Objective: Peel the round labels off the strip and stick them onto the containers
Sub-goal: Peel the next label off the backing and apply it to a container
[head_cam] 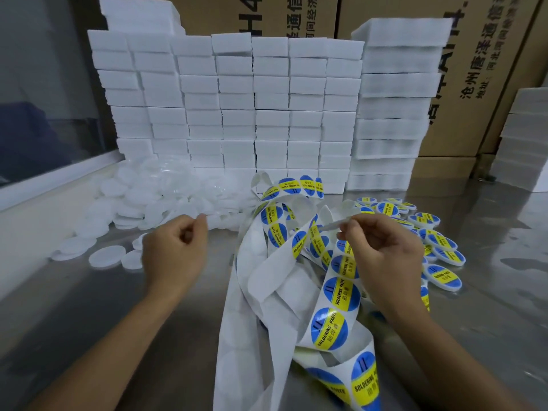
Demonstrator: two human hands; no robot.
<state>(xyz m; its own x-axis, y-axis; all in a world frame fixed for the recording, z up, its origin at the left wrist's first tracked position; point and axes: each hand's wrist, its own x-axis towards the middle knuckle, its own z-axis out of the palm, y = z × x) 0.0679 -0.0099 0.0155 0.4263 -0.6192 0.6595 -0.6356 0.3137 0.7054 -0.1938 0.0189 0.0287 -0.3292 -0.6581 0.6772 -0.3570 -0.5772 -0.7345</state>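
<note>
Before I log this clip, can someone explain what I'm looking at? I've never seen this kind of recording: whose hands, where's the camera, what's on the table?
There is no robot: the single picture comes from a camera on a person's head, looking down at their bare hands. The right hand pinches the long white paper strip of round blue-and-yellow labels, which lies tangled on the shiny metal table. The left hand is curled with fingertips together; whether it holds anything is unclear. Plain white round containers are heaped at left, already labelled ones at right. Stacked white foam blocks and brown cardboard boxes stand behind.
</note>
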